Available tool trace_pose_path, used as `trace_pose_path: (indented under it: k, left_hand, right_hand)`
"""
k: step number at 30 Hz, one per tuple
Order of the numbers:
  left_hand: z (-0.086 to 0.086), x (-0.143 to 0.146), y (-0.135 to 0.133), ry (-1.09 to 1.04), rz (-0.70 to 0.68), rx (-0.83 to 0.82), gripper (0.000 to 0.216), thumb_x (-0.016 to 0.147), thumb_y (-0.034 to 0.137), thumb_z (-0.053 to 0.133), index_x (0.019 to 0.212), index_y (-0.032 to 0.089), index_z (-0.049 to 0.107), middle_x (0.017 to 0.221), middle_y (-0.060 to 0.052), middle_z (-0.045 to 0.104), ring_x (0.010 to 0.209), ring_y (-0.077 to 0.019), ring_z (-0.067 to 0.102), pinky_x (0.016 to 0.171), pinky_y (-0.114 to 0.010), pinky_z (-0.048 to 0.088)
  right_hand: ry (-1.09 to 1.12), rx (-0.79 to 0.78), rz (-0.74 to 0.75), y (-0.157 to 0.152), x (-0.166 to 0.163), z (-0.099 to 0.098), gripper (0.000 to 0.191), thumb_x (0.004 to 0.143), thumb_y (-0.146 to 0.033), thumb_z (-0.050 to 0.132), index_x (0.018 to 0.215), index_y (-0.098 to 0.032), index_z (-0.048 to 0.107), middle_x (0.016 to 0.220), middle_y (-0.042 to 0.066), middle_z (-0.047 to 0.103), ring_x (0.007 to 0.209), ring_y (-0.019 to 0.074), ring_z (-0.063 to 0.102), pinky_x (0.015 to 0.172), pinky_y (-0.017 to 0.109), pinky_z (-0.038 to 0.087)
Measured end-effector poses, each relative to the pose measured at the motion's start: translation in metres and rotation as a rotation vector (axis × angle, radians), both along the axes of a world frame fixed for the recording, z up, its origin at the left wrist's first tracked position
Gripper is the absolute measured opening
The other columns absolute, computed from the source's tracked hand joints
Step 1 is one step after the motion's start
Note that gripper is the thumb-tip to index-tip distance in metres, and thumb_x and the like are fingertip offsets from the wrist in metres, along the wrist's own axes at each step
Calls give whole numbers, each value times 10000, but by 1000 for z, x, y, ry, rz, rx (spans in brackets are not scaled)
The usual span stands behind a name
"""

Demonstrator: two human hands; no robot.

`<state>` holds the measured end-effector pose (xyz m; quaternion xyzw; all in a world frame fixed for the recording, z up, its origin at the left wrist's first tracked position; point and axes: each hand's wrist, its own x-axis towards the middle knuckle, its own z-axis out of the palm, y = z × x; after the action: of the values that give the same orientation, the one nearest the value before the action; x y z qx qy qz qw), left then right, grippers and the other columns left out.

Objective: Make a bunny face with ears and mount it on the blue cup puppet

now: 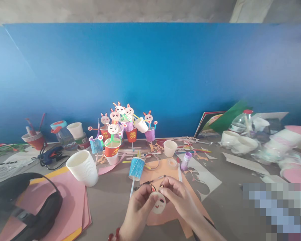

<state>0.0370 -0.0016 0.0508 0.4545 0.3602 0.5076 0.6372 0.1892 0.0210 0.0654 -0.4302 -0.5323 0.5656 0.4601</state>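
Between my hands is a white paper rabbit face (pixel 158 205) with drawn eyes, a mouth and two dark-edged ears. My left hand (pixel 141 206) pinches its left side near one ear. My right hand (pixel 177 194) pinches the other ear at the top right. Under them lies an orange paper sheet (pixel 163 217). Just beyond my left hand a blue-coloured paper cup (pixel 136 168) sits upside down with a straw sticking out. A black pen (pixel 153 180) lies behind the rabbit face, partly hidden by my fingers.
Finished rabbit cup figures (pixel 112 144) stand at the back. A stack of white cups (pixel 84 167) and headphones (pixel 50 214) are on the left. A purple glue stick (pixel 186 161), tape roll (pixel 172 163) and cut white paper (pixel 205 177) lie to the right. Bagged cups (pixel 273 147) sit far right.
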Motion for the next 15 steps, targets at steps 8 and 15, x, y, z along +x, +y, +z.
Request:
trace_pose_path:
  k: [8, 15]
  left_hand:
    - [1, -1, 0, -9, 16, -41, 420, 717, 524, 762, 723, 164, 544, 653, 18, 574, 594, -99, 472, 585, -212, 383]
    - [-5, 1, 1, -4, 22, -25, 395, 753, 505, 737, 718, 172, 527, 666, 12, 591, 595, -101, 472, 584, -216, 375]
  right_hand:
    - [-43, 26, 54, 0, 10, 6, 252, 827, -383, 629, 683, -212, 513, 628, -28, 578, 613, 154, 598, 627, 286, 499]
    - [-10, 29, 71, -4, 3, 7, 259, 832, -367, 631, 672, -207, 503, 639, -48, 503, 614, 132, 519, 607, 259, 452]
